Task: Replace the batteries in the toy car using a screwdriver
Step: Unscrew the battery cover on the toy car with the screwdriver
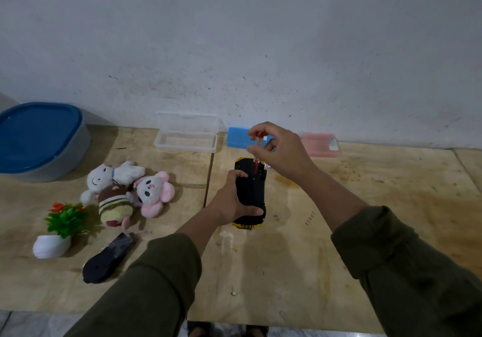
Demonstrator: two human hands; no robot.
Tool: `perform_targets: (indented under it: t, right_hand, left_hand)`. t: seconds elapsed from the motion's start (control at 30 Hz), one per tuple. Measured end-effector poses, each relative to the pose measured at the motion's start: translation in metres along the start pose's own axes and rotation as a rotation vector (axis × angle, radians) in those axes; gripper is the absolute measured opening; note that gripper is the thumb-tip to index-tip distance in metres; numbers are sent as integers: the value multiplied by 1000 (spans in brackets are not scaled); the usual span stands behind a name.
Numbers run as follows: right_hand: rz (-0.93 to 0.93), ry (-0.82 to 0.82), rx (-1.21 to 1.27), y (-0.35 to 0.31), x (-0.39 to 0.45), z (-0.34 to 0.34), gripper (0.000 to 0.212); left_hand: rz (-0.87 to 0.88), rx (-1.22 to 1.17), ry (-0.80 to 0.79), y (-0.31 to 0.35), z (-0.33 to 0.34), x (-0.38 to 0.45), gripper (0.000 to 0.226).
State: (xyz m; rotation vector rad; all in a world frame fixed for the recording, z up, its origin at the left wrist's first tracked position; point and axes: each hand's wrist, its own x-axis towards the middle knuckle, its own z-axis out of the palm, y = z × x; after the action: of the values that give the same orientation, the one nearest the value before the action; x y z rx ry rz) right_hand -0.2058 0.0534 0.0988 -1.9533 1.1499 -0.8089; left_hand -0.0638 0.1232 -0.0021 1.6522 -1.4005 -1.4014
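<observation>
The toy car (251, 188) lies upside down on the wooden table (287, 258), its black underside up and yellow body showing at both ends. My left hand (230, 201) grips the car around its near half. My right hand (280, 148) pinches a small screwdriver (258, 151) with a clear and red handle, held upright with its tip on the far part of the car's underside. No batteries are visible.
A black flat cover-like piece (108, 258) lies at the front left. Three plush toys (127, 193) and a small fake plant (61, 229) sit left. A blue-lidded tub (39, 141), a clear open case (186, 134), a blue box (238, 138) and a pink box (319, 145) line the wall.
</observation>
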Motion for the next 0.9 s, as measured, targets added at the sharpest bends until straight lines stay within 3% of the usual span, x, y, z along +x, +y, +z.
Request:
perform_targets:
  t: [0.23, 0.37, 0.47, 0.6, 0.73, 0.9]
  right_hand:
    - [-19, -86, -18, 1, 0, -2, 37]
    - [-27, -127, -2, 1, 1, -2, 26]
    - [3, -61, 82, 0, 1, 0, 20]
    - [47, -35, 84, -2, 2, -1, 28]
    - [52, -29, 87, -3, 0, -3, 10]
    - [57, 2, 94, -8, -4, 0, 16]
  left_hand:
    - [-20, 10, 9, 0, -1, 0, 85]
    - [-27, 22, 5, 4, -1, 0, 84]
    - [-22, 8, -1, 7, -2, -1, 83]
    - [-21, 4, -25, 8, -2, -4, 82]
    - [-4, -1, -16, 7, -2, -8, 82]
    - [6, -36, 41, 10, -4, -13, 91]
